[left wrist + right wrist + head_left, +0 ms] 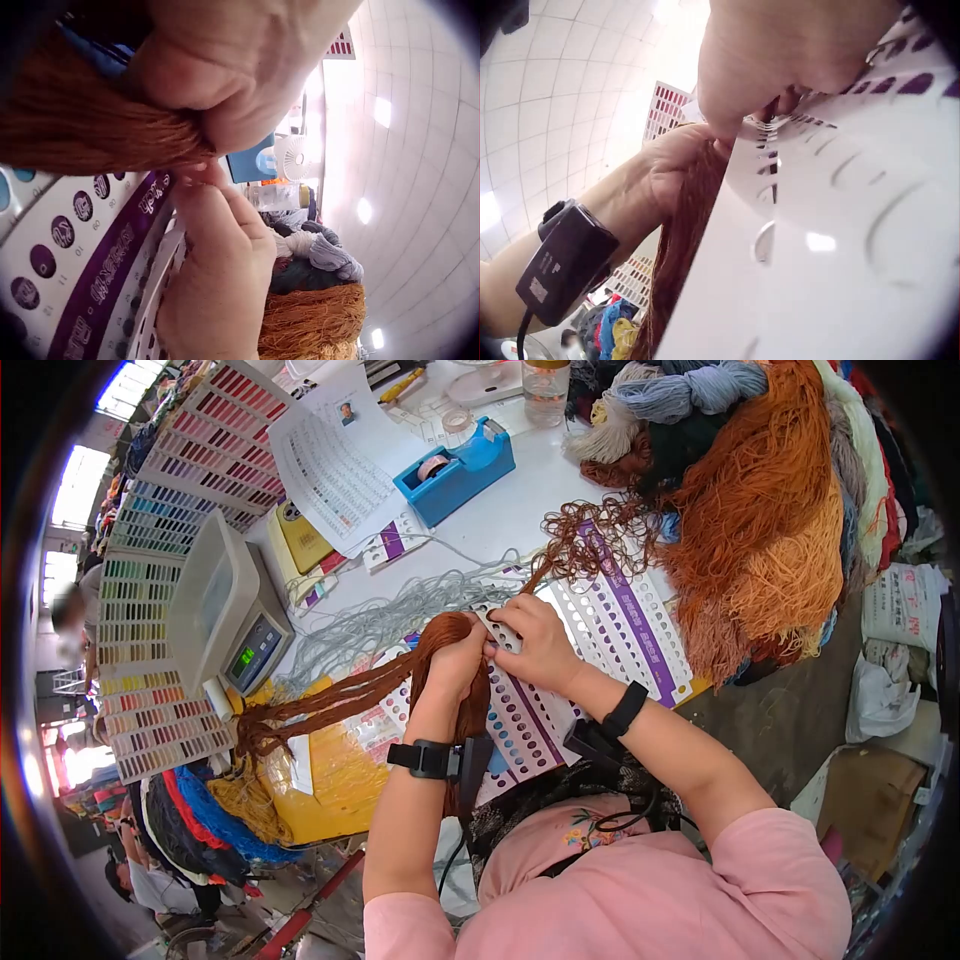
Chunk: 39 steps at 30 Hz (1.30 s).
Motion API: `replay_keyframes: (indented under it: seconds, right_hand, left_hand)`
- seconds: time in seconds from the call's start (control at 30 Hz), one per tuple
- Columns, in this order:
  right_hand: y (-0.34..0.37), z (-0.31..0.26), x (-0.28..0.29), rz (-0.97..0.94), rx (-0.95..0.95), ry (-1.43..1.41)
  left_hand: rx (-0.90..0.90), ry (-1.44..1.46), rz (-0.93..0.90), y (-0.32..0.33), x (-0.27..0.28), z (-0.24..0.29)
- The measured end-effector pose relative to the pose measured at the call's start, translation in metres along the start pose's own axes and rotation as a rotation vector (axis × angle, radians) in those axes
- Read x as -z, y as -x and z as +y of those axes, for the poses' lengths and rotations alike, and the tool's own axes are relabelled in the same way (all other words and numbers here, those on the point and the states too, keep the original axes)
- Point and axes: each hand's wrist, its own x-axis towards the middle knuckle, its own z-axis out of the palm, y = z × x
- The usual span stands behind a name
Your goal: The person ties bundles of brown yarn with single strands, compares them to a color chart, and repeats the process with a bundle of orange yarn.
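Note:
My left hand (458,663) grips a thick skein of reddish-brown yarn (445,632). Its strands trail left across the table and hang down below the hand, as the right wrist view shows with the hanging yarn (686,236). Close beside it, my right hand (540,644) holds the end of a white card punched with holes (840,247), fingers curled over its edge. Both hands' fingertips meet near the card's upper end. Loose brown strands (590,540) run from the right hand to a curly tangle beyond it. More punched cards with purple bands (625,605) lie under the hands.
A scale with a white tray (205,585) stands at left before colour sample charts (230,435). A blue tape dispenser (455,472) and printed sheets (335,465) lie behind. Pale grey yarn (385,610) spreads across the table; large yarn skeins (760,470) pile up at right.

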Motion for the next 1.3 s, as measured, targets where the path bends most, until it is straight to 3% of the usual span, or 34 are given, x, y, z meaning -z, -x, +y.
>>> replay_keyframes:
  seconds: [0.07,0.1,0.2,0.3,0.43,0.57,0.63,0.7,0.73,0.83,1.0,1.1,1.23,1.3]
  right_hand:
    - [-0.001,-0.003,0.002,0.023,0.002,0.021]
    - [-0.001,-0.005,0.003,0.033,0.003,0.033]
    - [0.002,-0.001,0.000,0.070,0.004,0.055]
    - [0.002,0.002,-0.002,0.078,0.002,-0.006]
    - [0.002,0.003,0.001,0.154,-0.067,-0.218]
    - [0.001,0.000,0.000,0.239,-0.090,-0.277]
    - [0.002,0.000,0.001,0.218,-0.095,-0.248]
    - [0.003,0.002,0.000,0.224,-0.072,-0.217]
    - [0.002,0.003,0.000,0.228,-0.067,-0.209]
    - [0.003,0.003,-0.001,0.218,-0.062,-0.179]
    - [0.004,0.004,-0.002,0.178,-0.070,-0.139]
    - [0.003,0.004,-0.001,0.185,-0.065,-0.138]
    - [0.004,0.005,-0.004,0.274,-0.064,-0.285]
    - [0.004,0.006,-0.003,0.255,-0.074,-0.327]
  left_hand:
    - [-0.029,-0.006,0.024,0.008,0.002,0.003]
    - [-0.068,0.145,0.044,0.014,0.006,0.006]
    - [0.110,0.750,-0.142,0.033,0.032,0.018]
    - [0.157,0.990,-0.523,0.038,0.042,0.019]
    - [0.132,0.636,-0.548,0.020,0.024,0.020]
    - [0.063,0.143,-0.335,0.020,-0.001,0.023]
    - [0.018,0.288,-0.242,0.024,0.012,0.025]
    - [0.151,0.424,-0.188,0.033,0.029,0.028]
    - [0.217,0.402,-0.100,0.042,0.035,0.030]
    - [0.346,0.310,-0.112,0.062,0.057,0.023]
    - [0.234,0.360,-0.480,0.067,0.065,0.020]
    - [0.235,0.437,-0.430,0.066,0.050,0.028]
    - [0.107,0.346,-0.412,0.042,0.030,0.031]
    - [0.079,0.034,-0.334,0.034,0.010,0.031]
